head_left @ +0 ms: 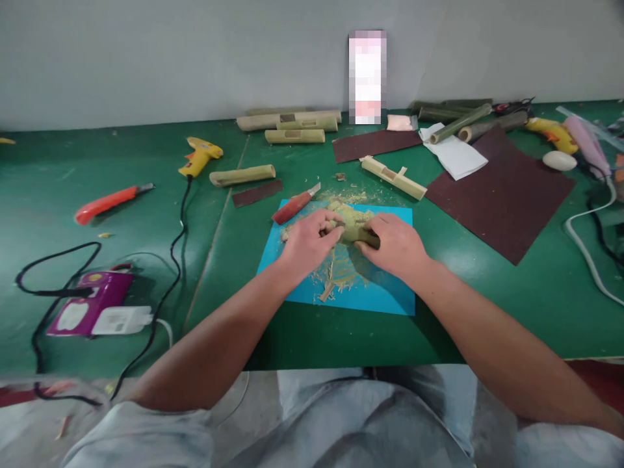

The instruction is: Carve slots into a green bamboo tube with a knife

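Over the blue sheet (390,296), a green bamboo tube (351,233) lies crosswise between my two hands. My left hand (312,239) is closed at its left part, thumb and fingers curled together; whether something small is also pinched there is hard to tell. My right hand (394,242) wraps the darker right end of the tube. Pale shavings and dust (341,276) cover the middle of the sheet. A red-handled knife (295,207) rests beyond my left hand, across the sheet's upper left edge.
Beyond the hands lie a notched bamboo piece (394,178), a plain bamboo piece (242,175) and brown sandpaper (507,201). A red cutter (108,205), a yellow glue gun (199,157) and a purple power strip (90,302) with cords occupy the left. A phone (367,78) leans on the wall.
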A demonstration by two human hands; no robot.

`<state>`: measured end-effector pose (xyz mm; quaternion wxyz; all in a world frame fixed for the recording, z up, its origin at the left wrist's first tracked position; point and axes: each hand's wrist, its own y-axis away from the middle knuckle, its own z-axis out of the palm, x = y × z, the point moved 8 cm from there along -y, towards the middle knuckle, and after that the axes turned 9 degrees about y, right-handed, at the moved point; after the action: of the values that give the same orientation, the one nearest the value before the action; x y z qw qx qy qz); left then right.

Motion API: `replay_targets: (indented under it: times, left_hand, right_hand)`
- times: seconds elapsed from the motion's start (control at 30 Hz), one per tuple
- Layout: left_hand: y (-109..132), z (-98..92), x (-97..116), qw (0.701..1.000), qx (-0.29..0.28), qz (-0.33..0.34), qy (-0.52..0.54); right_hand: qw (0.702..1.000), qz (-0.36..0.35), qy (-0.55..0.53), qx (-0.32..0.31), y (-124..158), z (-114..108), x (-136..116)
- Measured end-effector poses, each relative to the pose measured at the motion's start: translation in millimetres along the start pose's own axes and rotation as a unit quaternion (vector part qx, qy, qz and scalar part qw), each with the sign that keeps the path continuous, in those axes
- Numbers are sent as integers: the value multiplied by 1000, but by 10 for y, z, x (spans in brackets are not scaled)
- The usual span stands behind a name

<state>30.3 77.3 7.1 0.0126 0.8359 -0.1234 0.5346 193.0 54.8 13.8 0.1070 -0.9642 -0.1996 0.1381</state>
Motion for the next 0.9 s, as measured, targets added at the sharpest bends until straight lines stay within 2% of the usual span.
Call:
replay_targets:
  times: [0.27, 0.43, 0.6, 0.77, 0.9]
  left_hand:
    - [-87, 43, 55, 999, 26, 25, 7]
    - [-60, 59, 59, 1000, 4, 25, -6]
    - [-82, 70, 49, 1000, 12, 18, 4]
    - [-102, 85, 53, 1000, 4, 22, 11]
    - [-110, 76, 24, 1000, 10, 18, 13]
  right_hand:
    - [1000, -10, 14, 13, 7, 23, -21]
    - [1000, 1, 13, 9, 11, 25, -10]
    - [999, -22, 15, 26, 23, 14, -40]
    - [1000, -2, 9, 23, 20, 25, -4]
    - [999, -20, 14, 27, 18, 23, -29]
